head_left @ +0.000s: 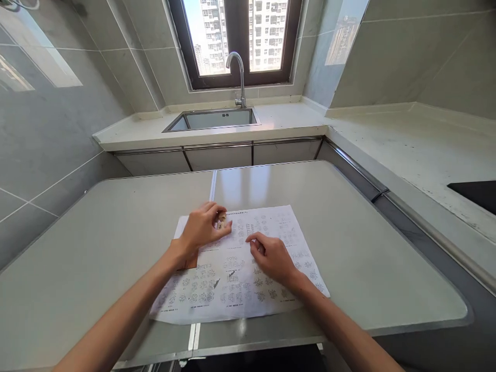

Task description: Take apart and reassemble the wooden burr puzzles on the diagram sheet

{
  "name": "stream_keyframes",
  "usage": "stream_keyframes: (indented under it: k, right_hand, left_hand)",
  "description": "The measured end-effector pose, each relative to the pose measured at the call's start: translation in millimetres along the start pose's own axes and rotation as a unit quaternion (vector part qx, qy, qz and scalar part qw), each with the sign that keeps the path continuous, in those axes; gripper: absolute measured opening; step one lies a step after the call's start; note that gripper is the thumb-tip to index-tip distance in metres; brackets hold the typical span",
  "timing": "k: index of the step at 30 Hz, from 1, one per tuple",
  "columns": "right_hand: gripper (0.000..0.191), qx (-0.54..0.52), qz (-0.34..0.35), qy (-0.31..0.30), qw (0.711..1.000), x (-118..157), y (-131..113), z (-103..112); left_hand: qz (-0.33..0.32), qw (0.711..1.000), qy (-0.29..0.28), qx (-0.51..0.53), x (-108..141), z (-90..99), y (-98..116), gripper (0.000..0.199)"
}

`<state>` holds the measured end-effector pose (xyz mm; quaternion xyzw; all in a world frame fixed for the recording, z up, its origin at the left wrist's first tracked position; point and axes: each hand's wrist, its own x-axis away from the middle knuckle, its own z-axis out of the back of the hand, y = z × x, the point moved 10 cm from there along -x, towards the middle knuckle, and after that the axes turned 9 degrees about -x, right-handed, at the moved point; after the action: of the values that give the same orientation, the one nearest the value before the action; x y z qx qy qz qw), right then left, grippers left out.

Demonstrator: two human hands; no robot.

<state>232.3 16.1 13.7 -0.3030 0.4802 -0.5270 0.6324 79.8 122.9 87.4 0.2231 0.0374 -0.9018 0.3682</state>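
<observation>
My left hand [203, 225] is curled over the upper left of a large printed paper sheet [240, 287]. Between its thumb and fingers are small beige pieces [221, 221], partly hidden, whose kind I cannot make out. Under my left wrist lies a flat orange-brown piece [189, 262], overlapping the sheet's left side. My right hand [271, 256] is over the middle right of the sheet, fingers curled in and the index fingertip beside a small hatched drawing; nothing shows in it. Rows of small round line drawings and printed captions cover the paper, with a few dark pen marks.
The sheet lies on a pale grey table [360, 248] with rounded corners and a seam. Beyond it is a white counter [287, 116] with a sink [186, 129] and a chrome tap [241, 77] under a window. A dark panel [476, 194] sits on the right counter.
</observation>
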Motion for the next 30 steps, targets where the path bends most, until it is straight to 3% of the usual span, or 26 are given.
stream_keyframes:
  k: [3,5,13,18,24,27,30]
  right_hand:
    - [0.018,-0.031,-0.043,0.074,0.996,-1.6,12.5,18.2]
    - [0.019,-0.043,-0.060,0.106,0.992,-1.8,17.6,27.6]
    - [0.021,-0.043,-0.068,0.130,0.988,-3.2,18.3,37.3]
    - [0.021,-0.049,-0.065,0.123,0.989,-3.7,17.8,35.6]
    - [0.016,-0.020,-0.053,0.090,0.994,-3.8,11.2,28.1]
    - [0.014,0.026,-0.010,0.058,0.998,-3.3,2.6,19.9]
    - [0.024,0.056,0.037,0.022,0.998,-1.5,-5.9,11.8]
  left_hand:
    - [-0.076,0.997,-0.011,0.006,1.4,-13.9,52.0,0.026]
    - [-0.106,0.994,-0.021,0.010,4.0,-24.5,75.2,0.025]
    - [-0.121,0.991,-0.047,0.022,15.2,-53.3,106.7,0.026]
    - [-0.122,0.990,-0.063,0.043,24.2,-50.6,104.4,0.046]
    - [-0.086,0.987,-0.103,0.087,48.7,-37.0,69.9,0.089]
    - [-0.063,0.987,-0.115,0.091,60.8,-36.2,54.3,0.090]
    - [-0.057,0.987,-0.117,0.097,67.3,-36.8,47.2,0.078]
